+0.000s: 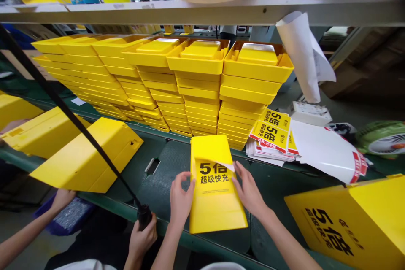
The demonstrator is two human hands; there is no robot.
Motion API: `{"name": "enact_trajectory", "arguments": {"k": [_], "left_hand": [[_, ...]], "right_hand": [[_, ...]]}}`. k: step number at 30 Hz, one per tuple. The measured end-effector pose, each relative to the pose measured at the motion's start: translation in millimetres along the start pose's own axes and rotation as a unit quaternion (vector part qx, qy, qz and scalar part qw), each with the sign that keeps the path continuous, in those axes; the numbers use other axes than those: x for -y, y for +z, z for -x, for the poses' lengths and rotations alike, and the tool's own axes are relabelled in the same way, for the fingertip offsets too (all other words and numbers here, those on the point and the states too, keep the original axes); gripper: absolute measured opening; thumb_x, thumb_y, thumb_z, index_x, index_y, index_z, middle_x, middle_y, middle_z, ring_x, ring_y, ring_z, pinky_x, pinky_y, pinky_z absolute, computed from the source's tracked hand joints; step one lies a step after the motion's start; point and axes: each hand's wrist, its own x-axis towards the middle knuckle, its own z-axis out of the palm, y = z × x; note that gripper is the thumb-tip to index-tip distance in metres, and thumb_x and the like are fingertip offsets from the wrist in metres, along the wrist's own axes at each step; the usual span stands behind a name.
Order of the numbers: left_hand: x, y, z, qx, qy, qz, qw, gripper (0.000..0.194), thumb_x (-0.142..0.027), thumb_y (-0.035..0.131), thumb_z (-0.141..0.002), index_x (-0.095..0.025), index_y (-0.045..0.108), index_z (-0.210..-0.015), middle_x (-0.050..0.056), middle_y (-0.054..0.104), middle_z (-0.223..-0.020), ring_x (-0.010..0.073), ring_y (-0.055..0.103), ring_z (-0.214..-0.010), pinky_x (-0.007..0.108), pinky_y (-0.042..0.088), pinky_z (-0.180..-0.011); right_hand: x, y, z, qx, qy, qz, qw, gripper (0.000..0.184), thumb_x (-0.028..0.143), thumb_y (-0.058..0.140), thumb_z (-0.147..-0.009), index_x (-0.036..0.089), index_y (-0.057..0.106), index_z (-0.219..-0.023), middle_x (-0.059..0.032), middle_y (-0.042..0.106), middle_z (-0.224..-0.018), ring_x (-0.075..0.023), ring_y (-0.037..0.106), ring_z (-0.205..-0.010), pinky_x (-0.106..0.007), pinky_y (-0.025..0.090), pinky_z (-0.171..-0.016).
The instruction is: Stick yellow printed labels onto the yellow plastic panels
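Note:
A yellow plastic housing (218,222) lies in front of me on the green conveyor. Over its upper face is a yellow sticker (213,204) with black "5倍" lettering; its top edge is lifted, and a white underside shows at the upper right corner. My left hand (181,199) is closed at the sticker's left edge, thumb and fingers in a pinch. At the opposite edge, by the curled corner, my right hand (249,190) grips the sticker with its fingertips. How firmly the sticker touches the housing beneath I cannot tell.
Stacked yellow trays (202,65) line the conveyor's far side. Printed stickers (274,130) lie at right, near a stickered housing (341,223) and a green fan (384,139). At left, a co-worker's hand (142,236) holds a black-handled tool beside another yellow housing (91,152).

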Motion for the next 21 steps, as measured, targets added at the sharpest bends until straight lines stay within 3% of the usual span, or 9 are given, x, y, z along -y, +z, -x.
{"name": "enact_trajectory", "arguments": {"k": [2,3,4,6,8,11,13,17,21], "left_hand": [[-6,7.5,18,-0.062,0.044,-0.072,0.994,0.037,-0.036,0.049,-0.084,-0.020,0.046,-0.117,0.014,0.042,-0.132,0.0303,0.037,-0.124,0.051,0.035,-0.099],[-10,13.6,26,-0.054,0.095,-0.117,0.987,0.039,-0.033,0.044,-0.086,-0.020,0.042,-0.123,0.013,0.038,-0.137,0.0286,0.031,-0.129,0.051,0.030,-0.104],[-14,20.8,32,-0.009,0.162,-0.160,0.974,0.040,-0.030,0.039,-0.088,-0.021,0.039,-0.128,0.010,0.035,-0.140,0.0257,0.027,-0.132,0.050,0.027,-0.107],[-22,36.4,33,0.148,0.288,-0.219,0.920,0.046,-0.030,0.033,-0.091,-0.027,0.029,-0.136,0.003,0.032,-0.145,0.0203,0.021,-0.136,0.047,0.021,-0.112],[-31,50.1,13,0.263,0.347,-0.249,0.865,0.056,-0.043,0.037,-0.089,-0.031,0.019,-0.140,0.000,0.025,-0.148,0.0218,0.015,-0.138,0.049,0.014,-0.113],[-45,63.3,-48,0.321,0.357,-0.280,0.832,0.075,-0.067,0.043,-0.077,-0.034,0.020,-0.140,0.001,0.015,-0.151,0.0301,0.008,-0.138,0.056,0.007,-0.111],[-53,68.8,-91,0.361,0.370,-0.290,0.805,0.065,-0.067,0.035,-0.080,-0.038,0.025,-0.138,0.000,0.016,-0.150,0.0289,0.010,-0.138,0.054,0.010,-0.111],[-62,78.2,-134,0.343,0.391,-0.293,0.803,0.050,-0.055,0.026,-0.089,-0.038,0.029,-0.136,0.000,0.017,-0.150,0.0242,0.007,-0.139,0.050,0.008,-0.112],[-65,81.1,-105,0.300,0.400,-0.283,0.818,0.056,-0.049,0.028,-0.090,-0.025,0.022,-0.141,0.007,0.012,-0.151,0.0261,0.000,-0.139,0.053,-0.002,-0.111]], "right_hand": [[-8,4,13,-0.008,0.039,-0.014,0.999,0.065,0.045,0.034,-0.089,0.022,0.007,-0.144,-0.0076,0.017,-0.151,-0.0219,0.019,-0.138,-0.046,0.020,-0.113],[-11,7,21,-0.006,0.072,-0.029,0.997,0.067,0.048,0.031,-0.089,0.023,0.004,-0.144,-0.0061,0.014,-0.152,-0.0222,0.016,-0.139,-0.048,0.018,-0.113],[-14,10,30,-0.004,0.105,-0.050,0.993,0.066,0.050,0.029,-0.089,0.025,0.005,-0.144,-0.0053,0.015,-0.152,-0.0225,0.018,-0.139,-0.048,0.018,-0.113],[-16,18,49,0.016,0.151,-0.099,0.983,0.063,0.053,0.028,-0.089,0.028,0.011,-0.143,-0.0039,0.023,-0.150,-0.0223,0.028,-0.135,-0.046,0.025,-0.111],[-15,27,67,0.034,0.173,-0.142,0.974,0.062,0.054,0.030,-0.088,0.029,0.016,-0.143,-0.0029,0.028,-0.148,-0.0215,0.034,-0.132,-0.040,0.036,-0.106],[-14,39,84,0.028,0.184,-0.176,0.967,0.063,0.054,0.032,-0.087,0.028,0.018,-0.142,-0.0030,0.033,-0.146,-0.0213,0.036,-0.131,-0.035,0.043,-0.100],[-15,45,87,0.014,0.179,-0.178,0.968,0.063,0.054,0.032,-0.087,0.026,0.019,-0.143,-0.0036,0.032,-0.146,-0.0214,0.034,-0.132,-0.036,0.040,-0.103],[-19,48,83,0.003,0.159,-0.166,0.973,0.063,0.054,0.031,-0.088,0.025,0.020,-0.142,-0.0040,0.032,-0.146,-0.0218,0.030,-0.134,-0.039,0.031,-0.110],[-21,48,83,0.002,0.161,-0.166,0.973,0.065,0.056,0.029,-0.087,0.024,0.020,-0.142,-0.0044,0.032,-0.146,-0.0218,0.031,-0.133,-0.040,0.032,-0.109]]}}
